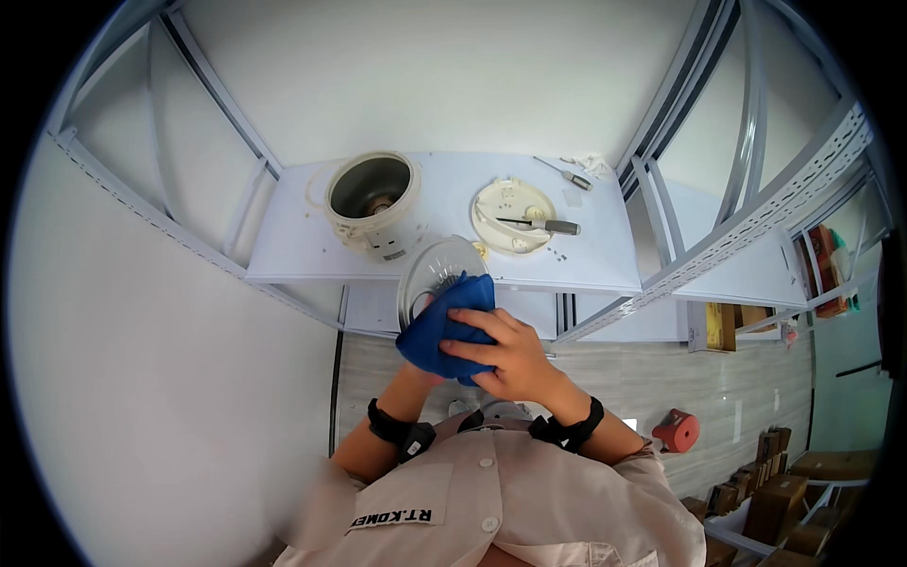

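Note:
A round, shiny, see-through-looking lid (444,257) is held tilted in front of the shelf's near edge. My left hand (423,376) grips it from below. Most of that hand is hidden behind a blue cloth (463,326). With its fingers bent over the cloth, my right hand (515,357) presses it against the lid's lower part. Behind to the left stands a cream rice cooker body (378,227), open at the top with a dark inside. A cream round plastic cover (496,203) lies to the right, with a grey-handled screwdriver (557,227) across it.
These parts stand on a white shelf (586,265) between grey metal uprights (661,208). A second screwdriver (574,179) and a crumpled white wipe (593,165) lie at the back right. Small screws are scattered near the cover. A red roll (676,431) stands on the floor.

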Demonstrator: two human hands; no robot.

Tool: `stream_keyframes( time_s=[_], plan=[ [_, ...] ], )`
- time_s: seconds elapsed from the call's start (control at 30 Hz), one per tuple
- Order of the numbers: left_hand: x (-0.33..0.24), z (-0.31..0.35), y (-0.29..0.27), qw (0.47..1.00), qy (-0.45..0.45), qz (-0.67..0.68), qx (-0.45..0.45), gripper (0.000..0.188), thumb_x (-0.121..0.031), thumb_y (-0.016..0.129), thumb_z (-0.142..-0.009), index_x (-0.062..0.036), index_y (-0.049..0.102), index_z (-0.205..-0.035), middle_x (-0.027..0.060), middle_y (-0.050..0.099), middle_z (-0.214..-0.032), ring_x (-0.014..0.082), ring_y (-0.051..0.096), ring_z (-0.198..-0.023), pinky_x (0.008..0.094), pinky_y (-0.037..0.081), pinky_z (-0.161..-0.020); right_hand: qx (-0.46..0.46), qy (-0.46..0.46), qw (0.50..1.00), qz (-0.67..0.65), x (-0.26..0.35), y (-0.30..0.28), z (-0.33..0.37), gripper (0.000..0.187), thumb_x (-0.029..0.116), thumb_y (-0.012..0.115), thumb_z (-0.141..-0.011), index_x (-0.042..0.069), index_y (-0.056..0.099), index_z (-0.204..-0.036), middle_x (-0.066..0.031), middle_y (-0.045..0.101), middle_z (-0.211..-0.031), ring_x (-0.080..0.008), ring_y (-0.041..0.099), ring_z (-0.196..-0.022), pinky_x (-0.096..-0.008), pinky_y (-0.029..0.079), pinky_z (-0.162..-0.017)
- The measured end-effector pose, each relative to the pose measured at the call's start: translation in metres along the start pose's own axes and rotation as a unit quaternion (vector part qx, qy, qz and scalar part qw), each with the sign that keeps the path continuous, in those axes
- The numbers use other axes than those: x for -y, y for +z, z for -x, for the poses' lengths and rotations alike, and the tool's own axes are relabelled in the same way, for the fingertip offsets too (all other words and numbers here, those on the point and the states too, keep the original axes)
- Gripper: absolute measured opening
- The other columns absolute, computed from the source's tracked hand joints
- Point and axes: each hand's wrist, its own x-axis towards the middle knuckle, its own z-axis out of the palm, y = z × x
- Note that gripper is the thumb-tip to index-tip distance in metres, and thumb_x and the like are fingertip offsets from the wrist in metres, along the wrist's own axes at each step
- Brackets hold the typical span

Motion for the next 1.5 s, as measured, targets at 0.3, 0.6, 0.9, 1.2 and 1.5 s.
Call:
stream_keyframes(
  time_s=[0.3, 0.6, 0.9, 1.2, 1.5],
  plan=[
    [-0.011, -0.006, 0.051, 0.987, 0.078, -0.136, -0.025, 0.075, -0.058, 0.047, -0.109, -0.0037, 0.042, -0.16, 0.0202, 0.053, -0.157, 0.0357, 0.058, -0.139, 0.0502, 0.049, -0.119, 0.09, 0.047, 0.991, 0.084, -0.005, -0.02, 0.011, 0.068, 0.008, 0.077, -0.063, 0.031, 0.078, -0.126, 0.0012, 0.062, -0.148, -0.0256, 0.061, -0.104, -0.038, 0.058, -0.077],
    [-0.011, -0.014, 0.008, 0.998, -0.023, -0.047, -0.024, 0.056, -0.039, 0.057, -0.111, -0.012, 0.045, -0.159, 0.0111, 0.057, -0.154, 0.0243, 0.06, -0.137, 0.0426, 0.054, -0.112, -0.093, 0.134, 0.983, 0.084, -0.032, -0.026, -0.005, 0.066, 0.005, 0.071, -0.068, 0.022, 0.075, -0.131, -0.0077, 0.061, -0.148, -0.0325, 0.064, -0.103, -0.0394, 0.059, -0.081],
    [-0.017, -0.011, 0.027, 0.997, -0.011, -0.05, 0.053, 0.083, -0.065, 0.045, -0.107, -0.0104, 0.029, -0.168, 0.0169, 0.04, -0.168, 0.0362, 0.044, -0.152, 0.0536, 0.041, -0.124, 0.086, 0.014, 0.995, 0.046, -0.004, -0.017, -0.019, 0.067, 0.005, 0.078, -0.061, 0.027, 0.078, -0.124, -0.0035, 0.061, -0.149, -0.0281, 0.061, -0.097, -0.0388, 0.057, -0.08],
    [-0.048, 0.016, 0.001, 0.995, 0.086, -0.047, 0.024, 0.114, -0.091, 0.032, -0.094, -0.003, 0.032, -0.166, 0.0216, 0.04, -0.167, 0.0395, 0.046, -0.15, 0.0544, 0.039, -0.124, 0.098, 0.107, 0.988, 0.051, -0.034, -0.02, 0.005, 0.067, 0.004, 0.076, -0.067, 0.027, 0.076, -0.13, -0.0031, 0.06, -0.149, -0.0331, 0.065, -0.111, -0.0427, 0.06, -0.086],
    [-0.039, 0.019, 0.005, 0.919, 0.02, -0.393, -0.031, 0.097, -0.068, 0.058, -0.099, -0.0033, 0.031, -0.166, 0.0182, 0.044, -0.165, 0.0376, 0.048, -0.148, 0.0521, 0.04, -0.123, 0.012, 0.152, 0.988, 0.025, -0.041, -0.016, 0.001, 0.065, 0.002, 0.071, -0.071, 0.023, 0.074, -0.133, -0.0076, 0.06, -0.148, -0.036, 0.065, -0.116, -0.0427, 0.06, -0.09]
  ],
)
